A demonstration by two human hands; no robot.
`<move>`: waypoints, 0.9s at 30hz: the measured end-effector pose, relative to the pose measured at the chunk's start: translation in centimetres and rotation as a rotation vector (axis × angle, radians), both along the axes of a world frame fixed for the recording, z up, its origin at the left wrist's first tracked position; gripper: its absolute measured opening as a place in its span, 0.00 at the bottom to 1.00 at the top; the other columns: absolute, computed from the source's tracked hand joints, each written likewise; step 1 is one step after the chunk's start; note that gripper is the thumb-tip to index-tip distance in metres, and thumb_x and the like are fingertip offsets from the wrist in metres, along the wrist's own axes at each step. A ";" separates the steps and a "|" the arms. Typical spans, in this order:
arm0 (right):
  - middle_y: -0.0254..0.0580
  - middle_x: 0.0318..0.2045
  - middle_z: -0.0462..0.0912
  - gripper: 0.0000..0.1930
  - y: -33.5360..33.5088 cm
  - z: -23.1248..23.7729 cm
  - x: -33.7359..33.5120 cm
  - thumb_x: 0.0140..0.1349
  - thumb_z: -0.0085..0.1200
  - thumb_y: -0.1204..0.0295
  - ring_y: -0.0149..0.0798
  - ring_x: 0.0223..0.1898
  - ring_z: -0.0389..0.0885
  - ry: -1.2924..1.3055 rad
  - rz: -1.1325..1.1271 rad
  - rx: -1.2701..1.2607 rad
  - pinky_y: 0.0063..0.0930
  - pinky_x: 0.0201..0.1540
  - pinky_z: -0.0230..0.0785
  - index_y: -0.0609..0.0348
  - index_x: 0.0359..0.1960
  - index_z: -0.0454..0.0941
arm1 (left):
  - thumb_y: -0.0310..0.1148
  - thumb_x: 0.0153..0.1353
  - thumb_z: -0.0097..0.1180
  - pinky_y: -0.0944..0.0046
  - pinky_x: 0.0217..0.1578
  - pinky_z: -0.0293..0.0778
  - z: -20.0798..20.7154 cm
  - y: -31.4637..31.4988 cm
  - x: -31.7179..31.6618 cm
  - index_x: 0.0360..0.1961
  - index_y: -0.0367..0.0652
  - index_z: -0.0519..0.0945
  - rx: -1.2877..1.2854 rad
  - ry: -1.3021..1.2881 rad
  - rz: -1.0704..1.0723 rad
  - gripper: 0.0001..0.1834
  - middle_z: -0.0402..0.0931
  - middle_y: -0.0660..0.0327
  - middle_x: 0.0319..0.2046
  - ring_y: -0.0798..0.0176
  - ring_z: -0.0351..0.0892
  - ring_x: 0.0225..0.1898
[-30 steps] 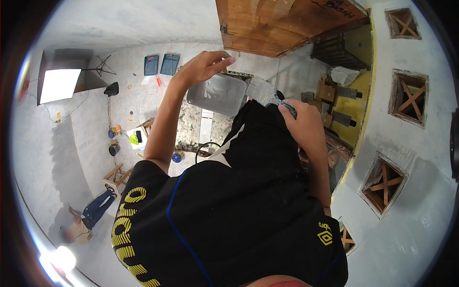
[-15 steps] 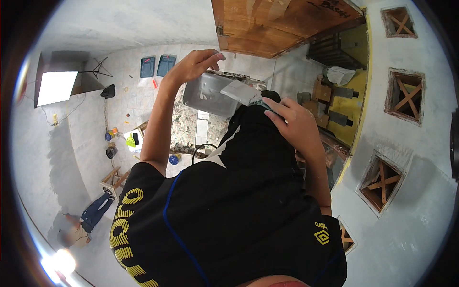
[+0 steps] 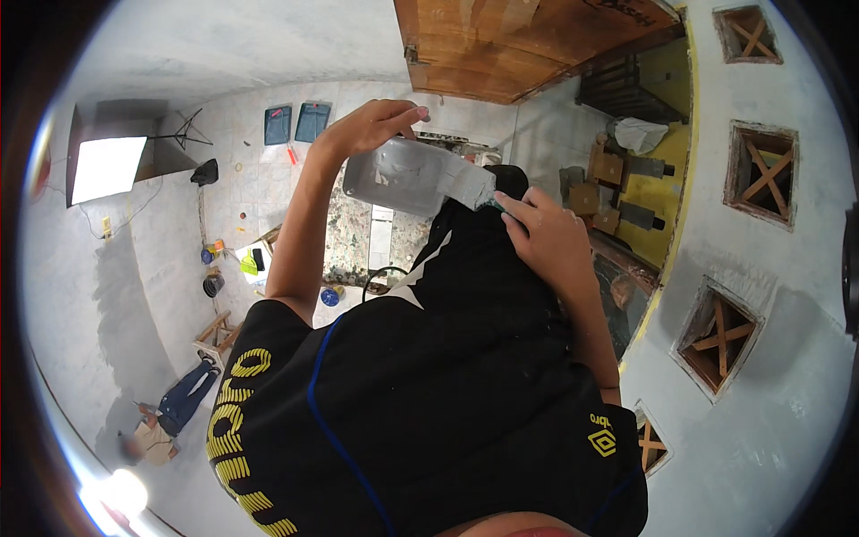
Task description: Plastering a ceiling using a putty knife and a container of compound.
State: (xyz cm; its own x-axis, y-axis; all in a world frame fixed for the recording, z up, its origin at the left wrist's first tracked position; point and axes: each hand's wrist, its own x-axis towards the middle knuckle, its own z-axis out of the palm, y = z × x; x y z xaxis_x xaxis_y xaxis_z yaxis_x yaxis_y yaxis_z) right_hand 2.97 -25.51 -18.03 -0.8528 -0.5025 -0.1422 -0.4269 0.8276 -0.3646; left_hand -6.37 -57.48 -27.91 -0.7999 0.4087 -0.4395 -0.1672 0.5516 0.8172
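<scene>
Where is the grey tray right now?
In the head view, the grey tray sits upper middle, held by the left hand, with the right hand just to its right.

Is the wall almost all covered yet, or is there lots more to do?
Much of the wall on the right already looks pale grey and coated. Right now the left hand holds a grey tray of paste, and the right hand dips a flat tool into it. The yellow strip of wall beside the grey part still looks uncovered, so some work remains.
</scene>
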 end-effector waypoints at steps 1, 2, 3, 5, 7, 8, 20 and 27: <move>0.36 0.32 0.74 0.14 0.0 0.0 0.1 0.63 0.57 0.64 0.44 0.28 0.82 -0.001 -0.001 -0.002 0.38 0.31 0.76 0.43 0.50 0.84 | 0.52 0.75 0.42 0.59 0.51 0.71 0.1 0.0 0.0 0.55 0.38 0.80 -0.002 -0.001 -0.001 0.27 0.86 0.52 0.38 0.58 0.81 0.46; 0.36 0.32 0.74 0.14 0.0 0.0 0.2 0.63 0.57 0.65 0.44 0.28 0.82 0.009 -0.015 -0.004 0.38 0.31 0.76 0.43 0.50 0.84 | 0.52 0.75 0.43 0.60 0.51 0.71 0.2 0.1 -0.1 0.54 0.38 0.80 -0.009 0.009 -0.006 0.28 0.85 0.53 0.37 0.58 0.81 0.45; 0.37 0.32 0.74 0.14 0.0 0.0 0.2 0.64 0.56 0.66 0.44 0.27 0.82 0.018 -0.029 -0.007 0.38 0.30 0.76 0.44 0.50 0.84 | 0.52 0.74 0.43 0.60 0.50 0.71 0.3 0.1 -0.1 0.54 0.37 0.80 -0.017 0.018 -0.010 0.28 0.85 0.53 0.37 0.58 0.81 0.45; 0.37 0.32 0.73 0.14 0.2 -0.2 0.3 0.64 0.56 0.66 0.45 0.27 0.82 0.023 -0.044 -0.003 0.39 0.30 0.75 0.44 0.51 0.83 | 0.53 0.74 0.44 0.60 0.49 0.72 0.1 0.3 -0.2 0.52 0.37 0.80 -0.014 0.020 -0.003 0.28 0.85 0.53 0.36 0.58 0.81 0.44; 0.37 0.32 0.73 0.14 0.1 -0.5 0.4 0.64 0.55 0.67 0.45 0.27 0.81 0.029 -0.059 0.002 0.39 0.30 0.75 0.44 0.51 0.83 | 0.53 0.74 0.44 0.60 0.48 0.72 0.2 0.2 0.0 0.51 0.36 0.80 -0.011 0.024 0.004 0.28 0.85 0.53 0.35 0.59 0.81 0.44; 0.37 0.32 0.73 0.14 0.2 -0.6 0.4 0.64 0.55 0.68 0.46 0.28 0.81 0.029 -0.083 -0.011 0.40 0.31 0.75 0.44 0.51 0.83 | 0.53 0.74 0.45 0.60 0.48 0.72 0.2 0.4 0.0 0.49 0.36 0.81 -0.015 0.012 0.018 0.28 0.85 0.53 0.35 0.59 0.81 0.43; 0.41 0.35 0.77 0.19 2.9 -1.1 -0.9 0.62 0.58 0.68 0.51 0.34 0.80 0.159 -0.365 -0.258 0.43 0.37 0.73 0.49 0.56 0.80 | 0.51 0.72 0.49 0.60 0.43 0.74 3.4 2.8 -0.1 0.50 0.38 0.81 -0.081 0.155 0.019 0.25 0.84 0.52 0.36 0.58 0.82 0.39; 0.48 0.32 0.76 0.20 7.7 -0.9 -0.1 0.59 0.63 0.72 0.44 0.33 0.77 0.280 -0.664 -0.577 0.33 0.39 0.69 0.67 0.53 0.80 | 0.45 0.66 0.59 0.56 0.38 0.76 11.6 11.4 0.4 0.48 0.40 0.82 0.080 0.494 -0.132 0.19 0.84 0.52 0.33 0.50 0.83 0.35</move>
